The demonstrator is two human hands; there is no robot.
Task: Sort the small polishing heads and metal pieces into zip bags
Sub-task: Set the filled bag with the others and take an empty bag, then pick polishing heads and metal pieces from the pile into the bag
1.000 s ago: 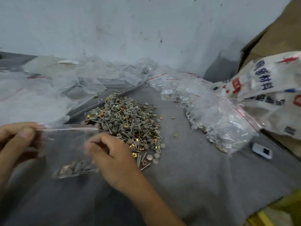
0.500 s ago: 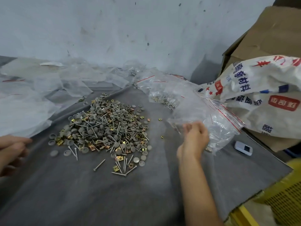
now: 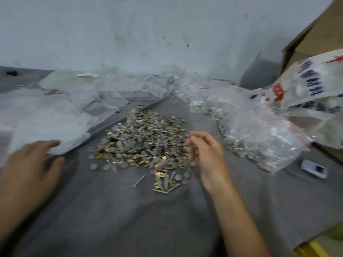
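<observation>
The right grip [image 3: 205, 152] has come back from the filled bags [image 3: 259, 143], where it was half a second ago, and now hangs over the right edge of the pile [image 3: 144, 140]. Its fingers are curled in, with fingertips and thumb drawn close. A thin pin seems to sit between them, but the blur is too strong to tell whether it holds anything. The filled bags now lie apart from it on its right, slumped against the printed sack [image 3: 306, 84].

The left grip [image 3: 31, 164] has moved too. It was barely in at the left edge before; now it reaches forward, fingers straight and loosely spread, holding nothing. Its fingertips just meet the near corner of an empty bag [image 3: 50, 127], one of a heap stretching back to the wall.

The small bag with a few pieces that both grips held a second ago is in neither now.

The pile of grey polishing heads, pins and brassy metal pieces sits between the two grips on the grey cloth [image 3: 148, 219] over the tabletop, just left of the right grip. A few pins and clips are strewn at its near edge, beside the right wrist. A small white device [image 3: 313, 168] lies well to the right grip's right, just past the filled bags.
</observation>
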